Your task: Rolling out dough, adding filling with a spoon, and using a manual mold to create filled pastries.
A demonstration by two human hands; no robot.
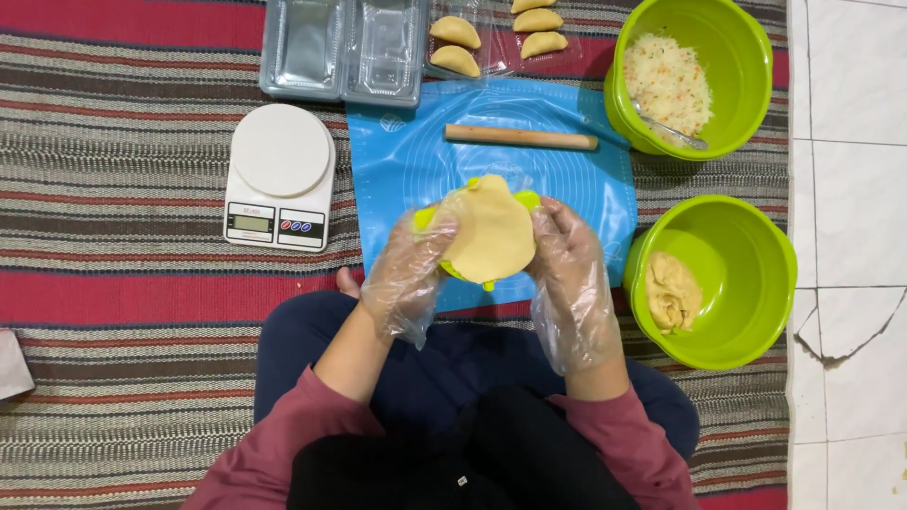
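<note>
A flat round sheet of pale dough [491, 231] lies over a yellow-green plastic press mould [525, 199], held above a blue silicone mat [406, 161]. My left hand [408, 274], in a clear plastic glove, grips the mould's left edge. On the right edge sits my gloved right hand [565, 269], fingers touching the dough. A wooden rolling pin [521, 138] rests on the mat just beyond.
A white kitchen scale [280, 177] stands left of the mat. Clear plastic trays [342, 49] and several folded pastries [455, 45] lie at the top. One green bowl [732, 118] holds rice filling with a spoon, another green bowl [746, 246] holds dough. Striped rug underneath, white tiles right.
</note>
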